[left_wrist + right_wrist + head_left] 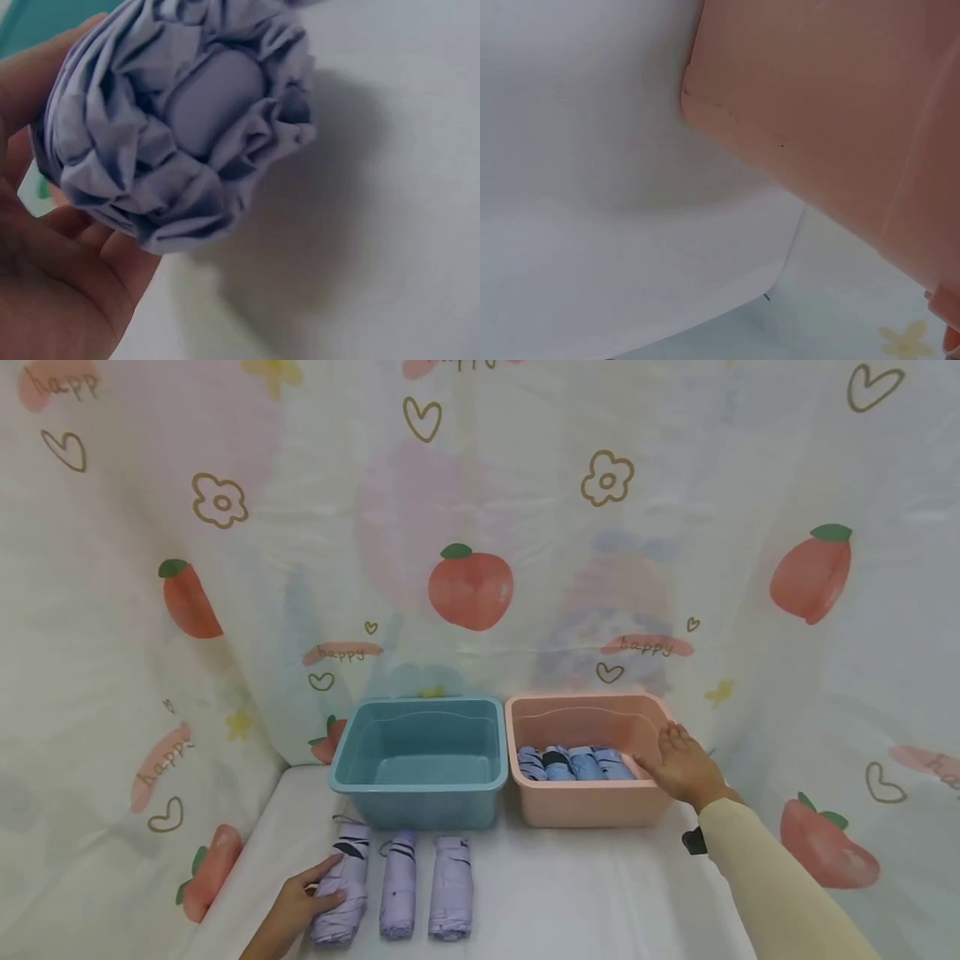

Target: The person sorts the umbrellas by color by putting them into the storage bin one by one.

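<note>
- The leftmost lilac folded umbrella [341, 881] is gripped by the left hand [296, 906], fingers curled round its lower part; its long axis runs 12 to 6 o'clock on the white table [570, 893].
- Two more lilac umbrellas [423, 887] lie parallel at its 3 o'clock.
- The teal bin [420, 760] stands at 12 o'clock from that hand.
- The right hand [684, 768] rests open, fingers straight, on the pink bin's [592, 802] right rim, holding nothing; blue umbrellas [573, 762] lie inside.
</note>
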`<act>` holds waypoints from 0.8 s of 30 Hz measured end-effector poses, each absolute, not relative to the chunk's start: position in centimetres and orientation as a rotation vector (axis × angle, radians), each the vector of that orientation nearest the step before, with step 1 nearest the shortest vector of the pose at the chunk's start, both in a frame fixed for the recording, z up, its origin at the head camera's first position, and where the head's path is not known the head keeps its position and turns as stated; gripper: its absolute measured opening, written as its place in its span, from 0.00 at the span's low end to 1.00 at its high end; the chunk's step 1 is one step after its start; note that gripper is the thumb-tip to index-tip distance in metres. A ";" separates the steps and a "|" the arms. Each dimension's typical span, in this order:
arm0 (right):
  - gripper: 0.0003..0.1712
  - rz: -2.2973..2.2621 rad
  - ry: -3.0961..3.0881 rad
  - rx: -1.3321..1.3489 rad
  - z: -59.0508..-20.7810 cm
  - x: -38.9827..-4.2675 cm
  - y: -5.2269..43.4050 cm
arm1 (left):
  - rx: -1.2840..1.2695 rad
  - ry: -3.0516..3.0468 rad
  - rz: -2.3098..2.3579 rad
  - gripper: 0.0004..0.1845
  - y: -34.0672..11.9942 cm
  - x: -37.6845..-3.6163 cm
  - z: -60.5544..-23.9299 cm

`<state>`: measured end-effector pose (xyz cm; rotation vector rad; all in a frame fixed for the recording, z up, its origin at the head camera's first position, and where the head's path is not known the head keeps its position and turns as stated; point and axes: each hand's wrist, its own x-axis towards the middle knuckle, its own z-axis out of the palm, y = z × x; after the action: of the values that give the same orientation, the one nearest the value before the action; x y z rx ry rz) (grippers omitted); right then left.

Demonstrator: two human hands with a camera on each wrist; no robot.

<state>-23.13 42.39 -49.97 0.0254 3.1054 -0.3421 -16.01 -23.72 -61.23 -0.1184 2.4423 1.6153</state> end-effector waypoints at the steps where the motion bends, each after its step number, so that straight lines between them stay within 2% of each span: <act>1: 0.62 -0.341 3.106 0.020 -50.0 -23.1 42.4 | -0.095 2.431 1.613 0.39 -24.0 -15.9 -60.7; 10: 0.58 -0.322 3.114 -0.027 -49.7 -23.2 42.5 | 0.461 2.449 1.372 0.35 -26.4 -16.2 -52.4; 15: 0.60 -0.321 3.127 -0.003 -49.5 -23.0 42.7 | 0.738 2.472 1.337 0.32 -25.5 -17.9 -47.6; 24: 0.61 -0.352 3.120 0.028 -49.8 -23.1 42.1 | 0.751 2.475 1.250 0.35 -22.2 -23.9 -42.3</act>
<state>-23.13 42.15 -49.75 0.0279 3.1200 -0.3515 -23.87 -22.23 -42.34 0.7513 2.4747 1.2497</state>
